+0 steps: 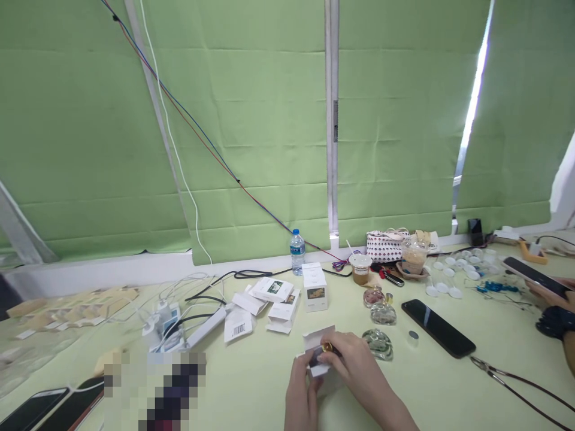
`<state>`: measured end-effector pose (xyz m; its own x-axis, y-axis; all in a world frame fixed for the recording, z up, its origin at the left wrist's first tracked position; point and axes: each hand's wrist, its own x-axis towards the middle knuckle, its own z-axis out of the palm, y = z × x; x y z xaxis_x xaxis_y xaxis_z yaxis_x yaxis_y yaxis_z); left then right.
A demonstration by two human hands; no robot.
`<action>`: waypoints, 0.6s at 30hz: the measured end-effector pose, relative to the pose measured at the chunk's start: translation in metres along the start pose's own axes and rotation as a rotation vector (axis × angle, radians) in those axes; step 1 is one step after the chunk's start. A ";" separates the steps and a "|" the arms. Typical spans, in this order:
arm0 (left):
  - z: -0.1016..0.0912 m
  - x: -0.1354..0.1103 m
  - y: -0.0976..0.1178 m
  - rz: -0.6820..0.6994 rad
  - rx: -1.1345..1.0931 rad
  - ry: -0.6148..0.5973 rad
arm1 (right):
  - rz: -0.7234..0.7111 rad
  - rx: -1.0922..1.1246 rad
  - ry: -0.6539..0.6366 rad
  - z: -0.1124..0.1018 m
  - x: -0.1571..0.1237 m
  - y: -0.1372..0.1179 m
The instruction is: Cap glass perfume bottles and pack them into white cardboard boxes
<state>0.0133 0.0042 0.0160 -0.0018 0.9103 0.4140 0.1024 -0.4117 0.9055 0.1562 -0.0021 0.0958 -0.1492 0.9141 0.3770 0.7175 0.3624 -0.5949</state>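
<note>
My left hand (300, 392) is closed around a small white box (318, 339) whose flap stands up at the far side. The fingers of my right hand (357, 362) pinch a small item with a gold-coloured top (327, 347) at the box's open end. Its dark lower part sits within the box opening, and my fingers hide most of it. Just right of my right hand lies a greenish clear glass bottle (378, 345). Behind it are another clear glass bottle (383, 313) and a pinkish one (373, 297).
Several flattened white boxes (272, 290) lie behind my hands, beside a standing white box (315, 293) and a water bottle (297, 254). A black phone (438, 328) and pliers (494, 370) lie right. Another person's hand (545, 296) holds a phone. Power strips (206, 326) sit left.
</note>
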 end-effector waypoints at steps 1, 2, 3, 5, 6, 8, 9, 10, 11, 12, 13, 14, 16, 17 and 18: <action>0.000 0.000 0.001 0.005 -0.004 -0.002 | -0.009 -0.007 0.004 0.002 -0.001 0.001; 0.000 0.000 0.002 0.009 -0.004 -0.004 | -0.017 -0.010 0.006 0.003 -0.001 0.002; 0.000 0.001 0.002 0.012 -0.003 -0.005 | -0.027 -0.011 0.009 0.005 -0.002 0.003; 0.000 0.000 0.001 0.012 0.003 -0.009 | -0.043 -0.008 0.013 0.007 -0.003 0.005; 0.000 0.000 0.000 0.012 0.004 -0.011 | -0.050 -0.005 0.014 0.008 -0.003 0.006; 0.000 -0.001 -0.003 0.012 -0.003 -0.006 | -0.064 -0.002 0.013 0.010 -0.004 0.008; 0.000 -0.002 -0.004 0.009 -0.014 -0.002 | -0.071 0.000 0.012 0.010 -0.005 0.008; 0.001 -0.003 -0.006 0.004 -0.028 0.002 | -0.078 0.004 0.010 0.010 -0.005 0.009; 0.001 -0.004 -0.007 -0.005 -0.041 0.005 | -0.085 0.009 0.009 0.011 -0.006 0.008; 0.002 -0.004 -0.008 -0.013 -0.051 0.007 | -0.090 0.016 0.008 0.011 -0.006 0.008; 0.002 -0.004 -0.009 -0.019 -0.056 0.007 | -0.094 0.022 0.008 0.011 -0.007 0.008; 0.003 -0.004 -0.010 -0.025 -0.055 0.011 | -0.095 0.027 0.009 0.011 -0.007 0.008; 0.004 -0.004 -0.012 -0.053 -0.043 0.034 | -0.098 0.045 0.018 0.013 -0.009 0.010; 0.004 -0.004 -0.013 -0.073 -0.039 0.052 | -0.103 0.065 0.035 0.015 -0.011 0.012; 0.003 -0.005 -0.014 -0.090 -0.035 0.072 | -0.115 0.093 0.060 0.018 -0.013 0.015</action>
<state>0.0152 0.0062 0.0007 -0.0814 0.9385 0.3357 0.0637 -0.3312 0.9414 0.1564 -0.0052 0.0690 -0.1838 0.8543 0.4862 0.6312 0.4818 -0.6079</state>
